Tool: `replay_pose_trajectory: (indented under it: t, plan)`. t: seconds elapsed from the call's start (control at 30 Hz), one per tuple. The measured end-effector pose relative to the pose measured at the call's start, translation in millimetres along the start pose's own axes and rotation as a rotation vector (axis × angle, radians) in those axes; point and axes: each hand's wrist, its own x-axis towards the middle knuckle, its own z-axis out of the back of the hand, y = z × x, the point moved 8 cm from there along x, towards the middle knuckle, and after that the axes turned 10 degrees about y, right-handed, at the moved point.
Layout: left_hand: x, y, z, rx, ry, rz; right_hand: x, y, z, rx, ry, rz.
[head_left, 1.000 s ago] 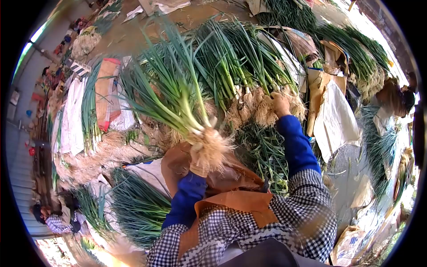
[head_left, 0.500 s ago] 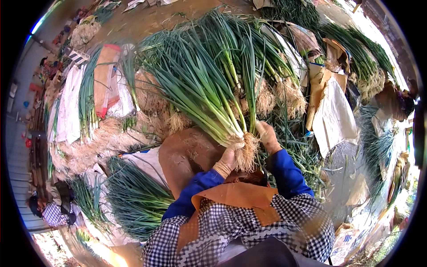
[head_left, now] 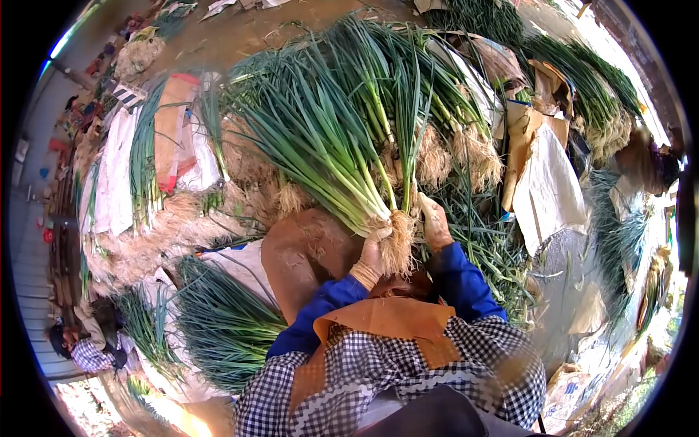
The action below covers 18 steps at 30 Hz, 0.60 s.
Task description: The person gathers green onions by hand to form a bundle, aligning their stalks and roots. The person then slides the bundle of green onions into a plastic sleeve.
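My left hand (head_left: 370, 256) is closed round the white stem bases of a bundle of green onions (head_left: 336, 164), just left of its pale, hairy roots (head_left: 398, 244). The long leaves fan up and away to the left. On the right side of the bundle, my right hand (head_left: 435, 221) is closed on the base of a stalk (head_left: 413, 191) standing beside the others. Behind the bundle lie more green onions with their roots (head_left: 477, 164) towards me.
Loose green leaves (head_left: 484, 240) lie to my right, near a white sack (head_left: 550, 186). Another pile of green onions (head_left: 222, 320) is at my left. A person (head_left: 91, 349) sits at the far lower left. Covered onion rows (head_left: 116, 175) stretch along the left.
My right hand has come back from the onions behind to the bundle's right side. My left hand has moved right and up with the bundle, which now stands closer to my right hand.
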Motion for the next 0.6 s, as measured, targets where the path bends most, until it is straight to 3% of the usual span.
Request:
replay_pose_trajectory:
  t: [0.03, 0.1, 0.17, 0.23, 0.3, 0.37, 0.43, 0.47, 0.5, 0.57, 0.6]
  plan:
    - [2, 0, 2, -0.006, -0.022, -0.014, -12, 0, 8, -0.048, -0.028, -0.078]
    - [1, 2, 6, 0.000, -0.021, -0.012, -4, 35, 16, -0.075, -0.072, 0.046]
    - [7, 8, 11, -0.049, 0.092, 0.069, 25, 50, 10, -0.123, 0.016, 0.016]
    - [8, 7, 9, 0.000, 0.053, 0.033, 73, 23, 6, -0.105, 0.093, -0.060]
    - [4, -1, -1, -0.008, 0.043, 0.001, 84, 50, -17, -0.263, 0.047, 0.247]
    - [2, -4, -8, -0.024, 0.018, 0.008, 59, 50, -20, -0.025, 0.051, 0.173]
    - [0, -1, -21, -0.179, 0.187, 0.031, 26, 46, -24, 0.217, 0.029, 0.048]
    - [8, 18, -3, -0.542, 0.061, -0.002, 1, 55, -31, 0.029, 0.061, 0.068]
    - [6, 3, -8, -0.202, 0.123, 0.024, -28, 68, -41, -0.163, 0.090, 0.084]
    - [5, 7, -28, -0.595, 0.135, 0.047, -79, 67, -43, -0.124, 0.152, -0.096]
    - [3, -5, -48, -0.494, 0.247, 0.089, -98, 62, -20, -0.156, 0.198, -0.125]
